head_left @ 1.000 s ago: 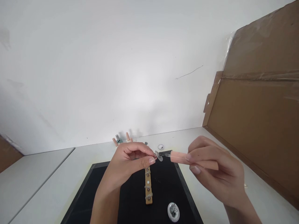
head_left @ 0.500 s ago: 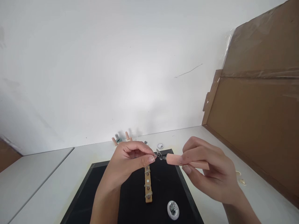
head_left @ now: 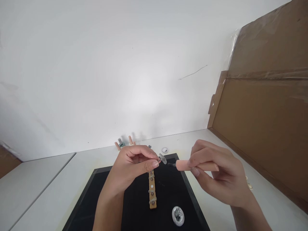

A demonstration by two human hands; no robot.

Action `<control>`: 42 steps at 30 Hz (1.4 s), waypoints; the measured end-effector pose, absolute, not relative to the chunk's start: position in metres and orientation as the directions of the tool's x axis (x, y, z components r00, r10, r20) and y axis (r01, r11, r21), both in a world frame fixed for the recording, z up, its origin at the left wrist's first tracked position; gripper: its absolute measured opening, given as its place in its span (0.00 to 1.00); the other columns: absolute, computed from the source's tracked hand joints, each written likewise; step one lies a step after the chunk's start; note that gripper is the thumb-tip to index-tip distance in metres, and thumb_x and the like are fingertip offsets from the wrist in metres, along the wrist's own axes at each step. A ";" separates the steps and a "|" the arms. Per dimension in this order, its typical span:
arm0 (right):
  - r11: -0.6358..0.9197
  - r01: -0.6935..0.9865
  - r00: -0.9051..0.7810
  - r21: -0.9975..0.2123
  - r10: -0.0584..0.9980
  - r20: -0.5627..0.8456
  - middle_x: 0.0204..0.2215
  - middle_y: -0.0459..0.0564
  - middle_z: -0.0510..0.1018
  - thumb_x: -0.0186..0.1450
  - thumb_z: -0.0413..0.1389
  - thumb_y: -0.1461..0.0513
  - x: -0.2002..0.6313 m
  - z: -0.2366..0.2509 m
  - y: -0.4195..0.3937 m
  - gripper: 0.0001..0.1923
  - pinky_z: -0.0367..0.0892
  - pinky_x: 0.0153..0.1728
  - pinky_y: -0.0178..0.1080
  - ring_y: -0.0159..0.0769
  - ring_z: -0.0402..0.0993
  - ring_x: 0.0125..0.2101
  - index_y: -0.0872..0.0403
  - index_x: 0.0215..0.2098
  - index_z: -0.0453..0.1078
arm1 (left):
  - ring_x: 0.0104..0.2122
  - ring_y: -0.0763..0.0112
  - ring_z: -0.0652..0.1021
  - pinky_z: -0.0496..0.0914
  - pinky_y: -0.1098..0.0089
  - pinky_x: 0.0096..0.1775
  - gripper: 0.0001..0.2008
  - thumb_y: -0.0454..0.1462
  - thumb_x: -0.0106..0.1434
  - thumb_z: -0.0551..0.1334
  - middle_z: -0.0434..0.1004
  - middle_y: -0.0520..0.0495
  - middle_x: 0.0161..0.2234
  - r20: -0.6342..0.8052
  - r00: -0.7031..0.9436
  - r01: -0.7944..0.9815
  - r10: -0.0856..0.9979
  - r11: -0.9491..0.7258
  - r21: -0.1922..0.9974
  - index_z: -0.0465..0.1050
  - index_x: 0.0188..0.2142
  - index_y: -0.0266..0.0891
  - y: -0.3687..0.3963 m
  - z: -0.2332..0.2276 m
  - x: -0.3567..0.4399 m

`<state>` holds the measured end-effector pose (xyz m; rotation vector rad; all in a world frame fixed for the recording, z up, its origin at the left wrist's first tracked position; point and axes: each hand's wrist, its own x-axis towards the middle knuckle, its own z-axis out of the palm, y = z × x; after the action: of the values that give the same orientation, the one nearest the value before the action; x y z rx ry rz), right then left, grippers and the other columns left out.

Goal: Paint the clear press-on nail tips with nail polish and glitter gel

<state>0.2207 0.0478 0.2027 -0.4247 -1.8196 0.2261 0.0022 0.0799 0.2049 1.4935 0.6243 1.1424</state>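
My left hand [head_left: 131, 166] pinches a small clear nail tip [head_left: 163, 158] between thumb and forefinger, fingers closed tight on it, held up above the far edge of the black mat [head_left: 134, 208]. My right hand [head_left: 218, 176] grips a peach brush cap [head_left: 196, 166], thumb and fingers wrapped round it, with the dark brush [head_left: 171, 164] pointing left at the nail tip. Brush tip is just beside the nail tip, a hair apart as far as I can tell (too small to be sure of contact).

On the mat, below my left hand, lies a wooden stick [head_left: 151, 192] running near to far, with several more clear tips fixed along it. Near the mat's near right corner sits a small round white dish [head_left: 178, 216] with something grey and glittery inside.

At the back edge of the white tabletop [head_left: 48, 192], against the wall, stand a few small bottles [head_left: 124, 143], peach caps and one grey-green. A little white lid-like thing [head_left: 165, 149] lies just past the mat's far edge. Brown cardboard [head_left: 264, 122] leans along the right side.

Progress, my guess: this tip looks clear, so coating is at most barely begun. Whether the tips on the stick are coated I can't tell.
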 end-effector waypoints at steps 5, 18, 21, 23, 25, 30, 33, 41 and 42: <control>0.914 0.121 -0.188 -0.387 0.404 0.895 0.22 0.42 0.70 0.61 0.55 0.74 0.220 0.199 0.047 0.11 0.63 0.24 0.30 0.27 0.64 0.25 0.53 0.36 0.70 | 0.27 0.78 0.80 0.74 0.84 0.30 0.07 0.28 0.53 0.72 0.84 0.53 0.26 0.326 0.424 -0.198 0.845 -0.265 0.944 0.83 0.27 0.42 0.080 0.203 -0.003; 0.896 0.071 -0.221 -0.438 0.443 0.869 0.22 0.42 0.70 0.63 0.56 0.72 0.219 0.200 0.048 0.09 0.64 0.25 0.31 0.28 0.66 0.26 0.53 0.37 0.70 | 0.28 0.77 0.80 0.74 0.81 0.31 0.07 0.28 0.53 0.72 0.83 0.53 0.27 0.338 0.442 -0.195 0.831 -0.279 0.940 0.83 0.27 0.42 0.079 0.202 0.001; 0.901 0.090 -0.221 -0.425 0.434 0.873 0.17 0.40 0.67 0.61 0.54 0.74 0.218 0.201 0.047 0.11 0.63 0.25 0.30 0.28 0.65 0.24 0.53 0.35 0.69 | 0.29 0.77 0.80 0.75 0.81 0.32 0.07 0.28 0.53 0.72 0.83 0.52 0.28 0.348 0.442 -0.180 0.826 -0.299 0.937 0.83 0.27 0.42 0.078 0.203 0.000; 0.900 0.106 -0.221 -0.423 0.436 0.872 0.18 0.40 0.68 0.60 0.54 0.74 0.219 0.202 0.046 0.11 0.63 0.24 0.30 0.28 0.65 0.24 0.53 0.34 0.69 | 0.29 0.77 0.80 0.75 0.81 0.32 0.07 0.28 0.54 0.72 0.84 0.52 0.28 0.360 0.441 -0.181 0.822 -0.312 0.933 0.83 0.27 0.42 0.078 0.203 -0.001; 0.895 0.128 -0.220 -0.428 0.446 0.868 0.20 0.42 0.70 0.60 0.54 0.75 0.219 0.201 0.046 0.11 0.63 0.23 0.30 0.28 0.65 0.23 0.53 0.33 0.69 | 0.28 0.77 0.80 0.75 0.81 0.31 0.06 0.29 0.54 0.72 0.84 0.52 0.27 0.373 0.442 -0.193 0.816 -0.319 0.928 0.83 0.28 0.42 0.077 0.204 -0.001; 0.891 0.142 -0.222 -0.431 0.453 0.864 0.20 0.42 0.69 0.59 0.53 0.75 0.221 0.199 0.046 0.12 0.62 0.21 0.32 0.29 0.64 0.22 0.52 0.32 0.68 | 0.29 0.75 0.80 0.75 0.80 0.31 0.06 0.30 0.53 0.73 0.83 0.51 0.28 0.362 0.423 -0.179 0.831 -0.315 0.932 0.83 0.27 0.43 0.077 0.205 -0.002; 0.899 0.139 -0.217 -0.416 0.437 0.873 0.17 0.41 0.65 0.59 0.53 0.75 0.220 0.200 0.046 0.13 0.61 0.21 0.32 0.29 0.64 0.22 0.52 0.32 0.68 | 0.29 0.74 0.80 0.75 0.80 0.31 0.06 0.30 0.53 0.73 0.83 0.51 0.28 0.348 0.410 -0.160 0.843 -0.309 0.937 0.83 0.26 0.43 0.077 0.205 -0.003; 0.914 0.085 -0.205 -0.397 0.406 0.891 0.18 0.42 0.67 0.59 0.55 0.74 0.218 0.202 0.045 0.11 0.62 0.23 0.31 0.29 0.64 0.24 0.52 0.35 0.70 | 0.28 0.73 0.80 0.75 0.77 0.31 0.07 0.29 0.52 0.73 0.83 0.50 0.28 0.346 0.395 -0.148 0.851 -0.313 0.938 0.83 0.26 0.42 0.079 0.206 -0.005; 0.915 0.084 -0.207 -0.395 0.404 0.891 0.18 0.41 0.67 0.59 0.55 0.73 0.218 0.202 0.045 0.11 0.63 0.23 0.31 0.29 0.64 0.24 0.53 0.35 0.70 | 0.28 0.73 0.79 0.75 0.77 0.31 0.07 0.29 0.52 0.73 0.83 0.50 0.28 0.346 0.396 -0.146 0.851 -0.313 0.938 0.83 0.26 0.42 0.080 0.206 -0.005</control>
<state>0.2175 0.0453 0.2023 -0.3678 -1.7678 0.3035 -0.0048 0.0798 0.2060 1.5672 0.6461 1.1480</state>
